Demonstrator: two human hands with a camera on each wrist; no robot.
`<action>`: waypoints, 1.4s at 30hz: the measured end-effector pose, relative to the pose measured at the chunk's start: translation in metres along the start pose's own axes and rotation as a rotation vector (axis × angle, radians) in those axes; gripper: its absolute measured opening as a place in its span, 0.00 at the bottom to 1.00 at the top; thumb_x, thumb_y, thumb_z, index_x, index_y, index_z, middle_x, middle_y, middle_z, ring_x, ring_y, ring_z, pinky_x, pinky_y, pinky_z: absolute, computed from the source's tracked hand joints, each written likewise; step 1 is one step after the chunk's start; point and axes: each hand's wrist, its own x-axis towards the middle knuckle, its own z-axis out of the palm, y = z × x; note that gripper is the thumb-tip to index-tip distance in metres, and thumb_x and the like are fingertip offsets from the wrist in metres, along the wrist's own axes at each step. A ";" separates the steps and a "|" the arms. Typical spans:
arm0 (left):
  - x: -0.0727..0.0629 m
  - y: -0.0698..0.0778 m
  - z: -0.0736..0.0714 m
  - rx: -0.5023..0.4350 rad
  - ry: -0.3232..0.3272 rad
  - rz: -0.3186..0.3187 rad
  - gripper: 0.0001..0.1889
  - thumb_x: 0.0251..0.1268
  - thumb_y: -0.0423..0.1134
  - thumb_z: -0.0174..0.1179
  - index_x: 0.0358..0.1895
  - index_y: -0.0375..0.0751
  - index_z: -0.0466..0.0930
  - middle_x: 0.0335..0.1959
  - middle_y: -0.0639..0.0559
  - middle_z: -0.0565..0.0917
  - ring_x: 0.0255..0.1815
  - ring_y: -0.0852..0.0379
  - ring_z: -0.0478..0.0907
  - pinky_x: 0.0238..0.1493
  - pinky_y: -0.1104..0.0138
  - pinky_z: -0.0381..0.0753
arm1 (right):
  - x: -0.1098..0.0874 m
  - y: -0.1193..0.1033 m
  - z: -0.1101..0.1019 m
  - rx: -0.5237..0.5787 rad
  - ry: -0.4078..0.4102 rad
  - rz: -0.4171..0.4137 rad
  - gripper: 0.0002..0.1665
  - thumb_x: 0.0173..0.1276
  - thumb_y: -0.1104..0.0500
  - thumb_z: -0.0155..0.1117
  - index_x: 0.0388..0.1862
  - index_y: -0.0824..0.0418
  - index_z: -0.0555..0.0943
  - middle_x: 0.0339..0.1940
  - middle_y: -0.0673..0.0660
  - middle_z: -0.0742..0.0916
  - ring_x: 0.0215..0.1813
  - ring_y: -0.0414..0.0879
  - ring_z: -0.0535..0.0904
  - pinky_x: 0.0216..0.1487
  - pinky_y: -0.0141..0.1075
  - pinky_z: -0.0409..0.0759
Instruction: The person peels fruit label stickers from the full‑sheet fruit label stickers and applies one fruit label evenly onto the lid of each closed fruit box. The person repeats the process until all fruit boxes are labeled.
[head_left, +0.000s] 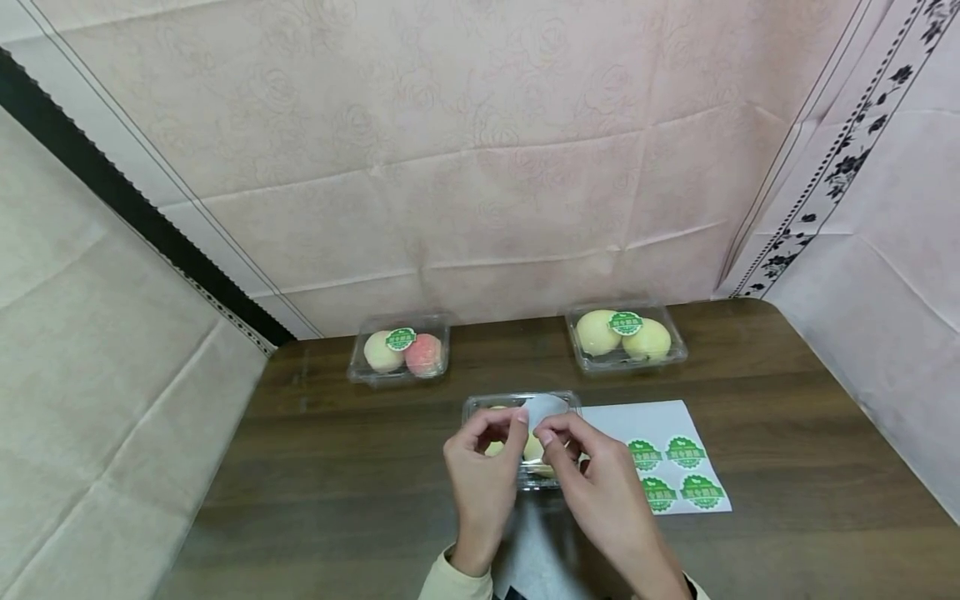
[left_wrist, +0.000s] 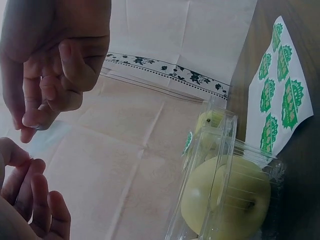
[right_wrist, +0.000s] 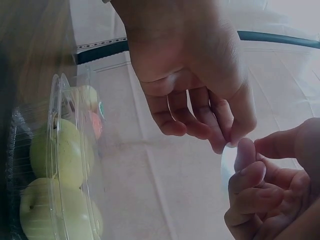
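A pale rounded sticker [head_left: 545, 407], its plain whitish side toward the head camera, is stretched between both hands. My left hand [head_left: 483, 475] pinches its left edge between thumb and index finger; the other fingers are curled. With thumb and index finger, my right hand [head_left: 603, 483] pinches the lower right edge. In the right wrist view the sticker [right_wrist: 227, 165] is mostly hidden behind fingers. Below the hands stands a clear plastic box [head_left: 480, 402] with pale yellow-green fruit [left_wrist: 225, 195] inside, partly covered by the hands. To its right lies a white sheet [head_left: 630, 417] bearing several green labels [head_left: 686, 452].
Toward the back of the wooden table [head_left: 330, 467] stand two labelled clear boxes: a left one [head_left: 363, 375] with one pale and one reddish fruit, and a right one [head_left: 678, 350] with two yellow-green fruits. Cloth-covered walls [head_left: 480, 200] rise behind and at both sides.
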 end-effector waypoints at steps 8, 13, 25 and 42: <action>0.003 -0.002 -0.003 0.082 -0.098 0.249 0.03 0.68 0.32 0.72 0.38 0.44 0.92 0.28 0.53 0.87 0.29 0.59 0.81 0.30 0.66 0.83 | 0.000 -0.001 -0.002 -0.010 -0.003 -0.002 0.09 0.78 0.64 0.66 0.40 0.49 0.86 0.25 0.42 0.80 0.27 0.36 0.74 0.25 0.32 0.70; 0.006 -0.003 -0.008 0.209 -0.169 0.476 0.02 0.71 0.32 0.70 0.41 0.42 0.90 0.35 0.52 0.89 0.34 0.58 0.83 0.31 0.68 0.84 | 0.000 -0.001 -0.004 -0.026 0.000 -0.010 0.09 0.78 0.65 0.64 0.41 0.51 0.86 0.24 0.43 0.79 0.28 0.35 0.73 0.26 0.32 0.72; 0.015 0.008 -0.019 0.732 -0.260 1.065 0.13 0.77 0.30 0.54 0.46 0.44 0.90 0.43 0.53 0.88 0.32 0.57 0.80 0.30 0.69 0.80 | -0.004 0.000 -0.008 -0.111 0.028 -0.046 0.12 0.79 0.66 0.61 0.36 0.50 0.81 0.21 0.40 0.74 0.23 0.34 0.68 0.23 0.31 0.69; 0.018 -0.006 -0.038 0.687 -0.230 1.106 0.17 0.75 0.32 0.51 0.52 0.45 0.90 0.40 0.51 0.86 0.28 0.58 0.78 0.24 0.70 0.76 | -0.012 0.030 -0.011 0.019 0.043 -0.165 0.10 0.75 0.67 0.67 0.36 0.53 0.84 0.24 0.39 0.77 0.26 0.33 0.71 0.20 0.31 0.71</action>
